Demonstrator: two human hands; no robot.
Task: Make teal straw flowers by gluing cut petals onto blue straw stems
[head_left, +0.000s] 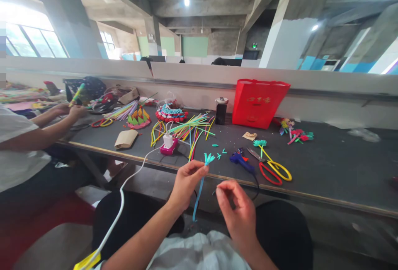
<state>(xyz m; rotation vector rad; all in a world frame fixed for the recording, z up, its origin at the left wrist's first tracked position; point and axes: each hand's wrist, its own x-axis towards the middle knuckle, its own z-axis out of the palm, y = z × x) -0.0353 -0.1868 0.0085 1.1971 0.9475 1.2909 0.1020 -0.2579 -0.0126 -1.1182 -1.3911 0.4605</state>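
My left hand [185, 182] pinches a thin blue straw stem [199, 193] whose top is cut into a teal flower tip [208, 158]. It is held upright just in front of the table's near edge. My right hand [238, 208] sits beside it, lower and to the right, fingers curled with thumb and forefinger close together; I cannot tell whether anything small is between them. Small teal offcuts [220, 153] lie on the dark table [326, 166] just beyond the flower tip.
On the table: a blue glue gun [241, 160], scissors with red and yellow handles [273, 169], loose coloured straws [189, 129], a pink and white charger [168, 143], a red bag [259, 102], a dark bottle [221, 111]. A co-worker's arms [56, 116] work at the left.
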